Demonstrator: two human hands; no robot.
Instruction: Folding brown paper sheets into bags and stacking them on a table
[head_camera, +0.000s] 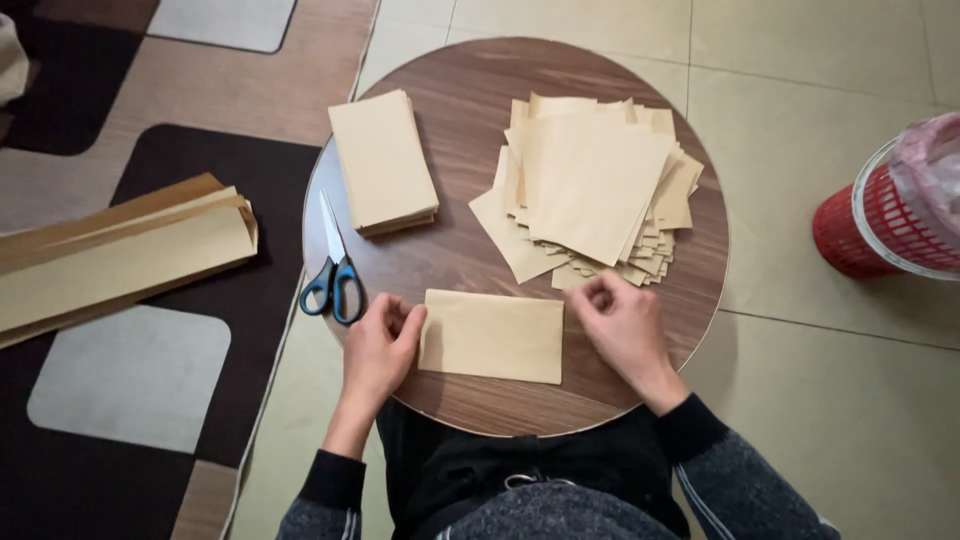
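On the rug at your far left lies a long folded bundle of brown paper. Blue-handled scissors rest on the round wooden table, beside a neat stack of folded sheets. Your left hand, fingers curled, presses the left edge of the folded tan sheet before you. Your right hand pinches its upper right corner. A loose paper pile sits behind; a red basket stands far right.
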